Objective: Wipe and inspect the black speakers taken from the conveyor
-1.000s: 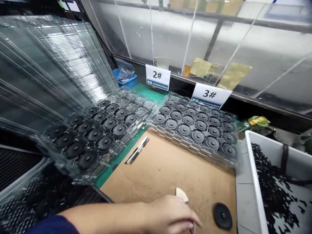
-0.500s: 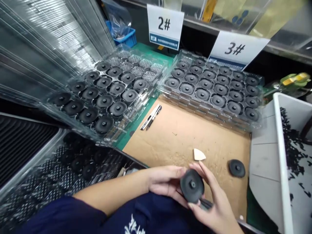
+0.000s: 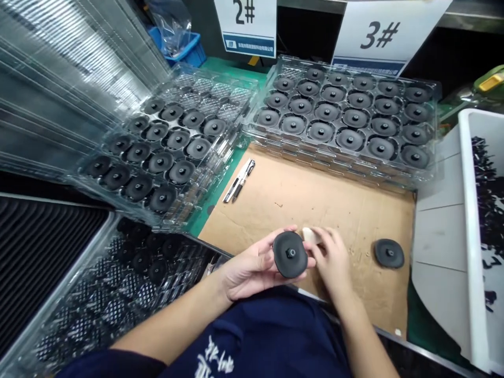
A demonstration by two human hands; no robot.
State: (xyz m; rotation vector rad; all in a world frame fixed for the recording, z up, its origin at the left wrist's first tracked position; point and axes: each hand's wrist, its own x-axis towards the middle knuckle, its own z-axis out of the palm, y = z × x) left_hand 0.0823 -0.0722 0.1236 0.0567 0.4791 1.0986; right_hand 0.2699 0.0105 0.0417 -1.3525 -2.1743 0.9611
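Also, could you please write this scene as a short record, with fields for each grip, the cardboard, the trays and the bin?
Left grip: holds a black disc, hub showing
Right grip: at the white piece; whether closed on it, unclear
Cardboard: one loose disc, toward the right
Left tray: discs in the nearer rows
Right tray: discs in most cells
Bin: many small black parts

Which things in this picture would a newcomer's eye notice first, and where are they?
Probably the black disc in the left hand, low near the centre, with the right hand at a pale wedge beside it. Then perhaps the clear tray with rows of similar discs below the large "3#" sign, and the partly filled left tray. The white bin with small black pieces may also stand out at the right edge.
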